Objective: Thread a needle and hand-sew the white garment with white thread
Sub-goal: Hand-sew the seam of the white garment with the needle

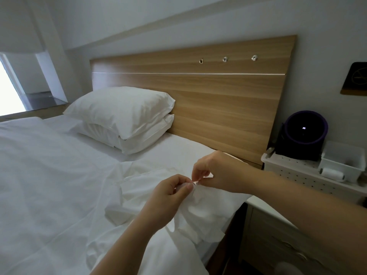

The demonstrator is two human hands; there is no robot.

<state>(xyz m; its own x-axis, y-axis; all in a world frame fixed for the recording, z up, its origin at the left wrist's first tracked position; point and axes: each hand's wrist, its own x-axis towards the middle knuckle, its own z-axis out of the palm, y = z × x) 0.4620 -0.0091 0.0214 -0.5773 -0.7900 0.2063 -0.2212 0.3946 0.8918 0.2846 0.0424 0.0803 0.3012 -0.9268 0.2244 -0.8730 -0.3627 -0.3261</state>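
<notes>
- The white garment (200,215) lies crumpled on the bed (49,175), at the edge nearest to the person. One part of it hangs over the side, beside the counter (258,204).
- The left hand (172,192) pinches a small fold of this cloth between the thumb and the curled fingers, and holds it a little above the bed.
- The right hand (213,172) is closed in a fine pinch, just beside the left thumb. Between the two hands there is a thin metal glint, which I take for the needle (196,183); the right hand seems to hold it.
- The thread is too fine to see against the white cloth, so I cannot tell if the needle is already threaded.
- The cloth looks thin, light and very soft. It keeps no shape by itself, so I judge it is best to hold it close to the place of the stitch and to keep the fold stretched between thumb and forefinger.
- The needle is small, stiff and probably smooth, so it can slip. A firm pinch on the shaft, with the tip turned away from the left fingertips under the cloth, seems safest.
- A spool of white thread (332,174) lies on a white perforated box (288,169) on the counter, well apart from both hands.
</notes>
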